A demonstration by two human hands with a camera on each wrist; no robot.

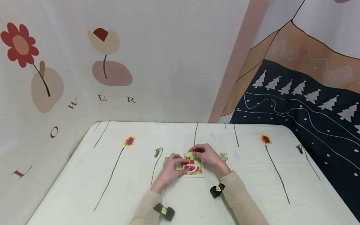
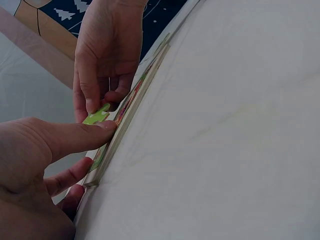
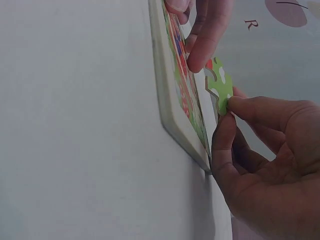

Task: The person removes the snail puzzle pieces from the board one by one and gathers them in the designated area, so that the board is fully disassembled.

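Observation:
A small jigsaw puzzle (image 1: 192, 169) in a shallow pale tray (image 3: 165, 107) lies flat on the table, showing a red, purple and green picture. My right hand (image 1: 206, 154) is over its far right part. Between thumb and fingertips it pinches a green puzzle piece (image 3: 223, 87) with white spots and a bit of red, tilted just above the tray. My left hand (image 1: 169, 167) lies at the tray's left side, its fairly straight thumb (image 2: 82, 136) and fingers touching the picture. The hands partly hide the puzzle's top and left side in the head view.
Another puzzle piece (image 1: 223, 156), green with a pink flower, lies right of the tray, beyond the right forearm. The white tablecloth (image 1: 112, 200) has printed flowers and stems. A printed curtain (image 1: 168, 62) stands behind the table. Black cameras (image 1: 168, 213) are strapped to both wrists.

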